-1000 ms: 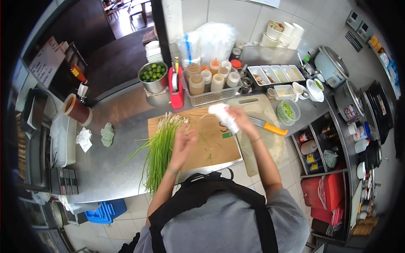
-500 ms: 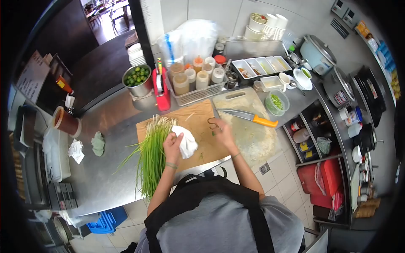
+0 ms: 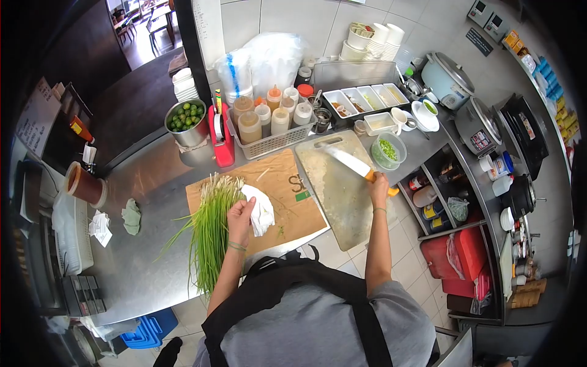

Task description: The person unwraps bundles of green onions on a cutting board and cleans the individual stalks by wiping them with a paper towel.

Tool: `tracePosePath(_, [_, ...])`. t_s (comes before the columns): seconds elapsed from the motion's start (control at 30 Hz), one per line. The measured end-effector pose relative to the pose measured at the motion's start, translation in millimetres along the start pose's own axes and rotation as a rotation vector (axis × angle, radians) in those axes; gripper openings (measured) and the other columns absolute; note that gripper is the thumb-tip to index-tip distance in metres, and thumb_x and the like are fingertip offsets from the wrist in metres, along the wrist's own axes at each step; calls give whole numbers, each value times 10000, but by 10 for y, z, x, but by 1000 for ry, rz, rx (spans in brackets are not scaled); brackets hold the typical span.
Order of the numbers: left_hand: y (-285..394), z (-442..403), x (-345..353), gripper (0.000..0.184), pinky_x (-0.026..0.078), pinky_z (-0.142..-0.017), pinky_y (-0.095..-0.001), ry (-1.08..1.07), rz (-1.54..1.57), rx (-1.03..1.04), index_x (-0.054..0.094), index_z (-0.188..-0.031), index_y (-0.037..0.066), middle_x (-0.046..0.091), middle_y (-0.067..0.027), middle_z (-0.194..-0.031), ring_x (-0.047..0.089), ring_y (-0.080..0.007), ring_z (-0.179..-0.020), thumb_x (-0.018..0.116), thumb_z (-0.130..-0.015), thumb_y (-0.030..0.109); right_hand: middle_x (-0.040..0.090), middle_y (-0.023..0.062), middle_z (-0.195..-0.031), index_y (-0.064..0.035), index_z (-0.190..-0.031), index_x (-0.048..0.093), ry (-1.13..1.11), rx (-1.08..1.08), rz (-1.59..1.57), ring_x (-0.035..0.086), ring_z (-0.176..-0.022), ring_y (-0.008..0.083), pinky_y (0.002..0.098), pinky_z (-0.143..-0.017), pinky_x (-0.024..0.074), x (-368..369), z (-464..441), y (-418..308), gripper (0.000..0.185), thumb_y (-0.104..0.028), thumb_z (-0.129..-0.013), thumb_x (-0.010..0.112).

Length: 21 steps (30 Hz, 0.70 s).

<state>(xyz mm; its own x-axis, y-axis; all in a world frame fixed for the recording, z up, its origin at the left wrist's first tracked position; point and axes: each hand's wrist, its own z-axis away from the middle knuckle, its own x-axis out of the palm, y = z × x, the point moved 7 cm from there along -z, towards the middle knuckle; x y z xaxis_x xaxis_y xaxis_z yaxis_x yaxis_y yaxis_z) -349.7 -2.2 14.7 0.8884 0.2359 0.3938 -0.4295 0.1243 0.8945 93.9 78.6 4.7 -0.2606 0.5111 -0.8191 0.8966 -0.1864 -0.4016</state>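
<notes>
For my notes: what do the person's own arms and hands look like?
The left hand and right hand are ungloved, with bare forearms. A thin, greenish band shows at the left wrist, another thin band at the right. The right sleeve is short and grey, beside a black strap.

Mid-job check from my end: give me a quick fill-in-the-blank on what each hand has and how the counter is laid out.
1. The knife is gripped in the person's ____ hand.
2. The cloth in the left hand is coloured ____.
3. From the person's side, the cutting board lies to the ____ of the brown paper.
4. The tape dispenser beside the metal pot is coloured ____.

Missing words: right; white; right; red.
</notes>
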Motion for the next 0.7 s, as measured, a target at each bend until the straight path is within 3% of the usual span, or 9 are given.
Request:
tracePosePath(0.17, [-112,34,153,224,360,-474,-179,-52,-14,-117,525,-664,106,533,46,-616,465,-22,-520,592,-845,220,593,162,-873,-21,-831,636,9,153,63,565,-825,352,416,-740,460,142,-82,219,201,-61,-635,614])
tracePosePath(0.27, [-190,38,182,223,390,-503,-191,-59,83,-187,533,-678,100,549,32,-653,497,-35,-561,586,-849,233,574,198,-992,-6,-958,609,-161,215,189,543,-941,349,395,-817,439,266,-127,178,295,-127,-690,610])
tracePosePath(0.37, [-278,3,183,218,416,-508,-208,-43,180,-206,539,-696,90,558,19,-657,509,-48,-557,578,-855,234,506,223,-1133,28,-1159,488,188,-89,358,487,-1049,341,367,-903,386,-57,86,-669,442,-152,-761,559])
tracePosePath(0.43, [-311,-9,220,222,425,-512,-213,3,176,-200,537,-691,87,562,15,-649,515,-54,-551,574,-858,228,427,222,-1233,50,-1286,321,-9,-287,-352,413,-1138,327,360,-972,313,122,342,-1356,552,-149,-807,511])
tracePosePath(0.47, [-331,-13,205,224,430,-514,-216,26,174,-198,537,-688,85,564,14,-646,518,-57,-548,572,-859,225,334,183,-1342,2,-1322,297,-383,-194,-797,404,-1162,288,369,-995,278,107,642,-1820,475,-176,-896,405])
tracePosePath(0.5, [-534,-90,131,187,488,-653,-263,-52,200,-214,572,-907,39,613,-38,-832,596,-117,-730,541,-873,220,313,199,-1348,-2,-1330,281,-394,-398,-802,307,-1232,300,384,-1025,206,-35,936,-2309,498,-196,-890,407])
tracePosePath(0.6, [-449,34,258,258,482,-740,-296,-18,491,-166,528,-1033,38,600,-53,-937,585,-145,-843,502,-893,253,235,215,-1383,-26,-1347,262,-643,-771,-821,155,-1318,312,468,-1048,88,-307,1652,-3208,524,-276,-897,362])
tracePosePath(0.63, [-709,-137,141,496,332,-985,-298,-313,758,-116,250,-1361,149,299,-127,-1377,357,-176,-1215,454,-909,181,218,208,-1393,-28,-1349,259,-645,-765,-725,138,-1323,313,478,-1045,78,-207,1669,-3192,525,-296,-904,336])
tracePosePath(0.7, [-510,-63,161,351,416,-872,-310,-193,704,-227,400,-1203,74,486,-84,-1137,494,-170,-1023,462,-907,252,183,194,-1413,-30,-1352,254,-642,-763,-527,102,-1331,315,497,-1040,58,114,1640,-3040,530,-334,-919,285])
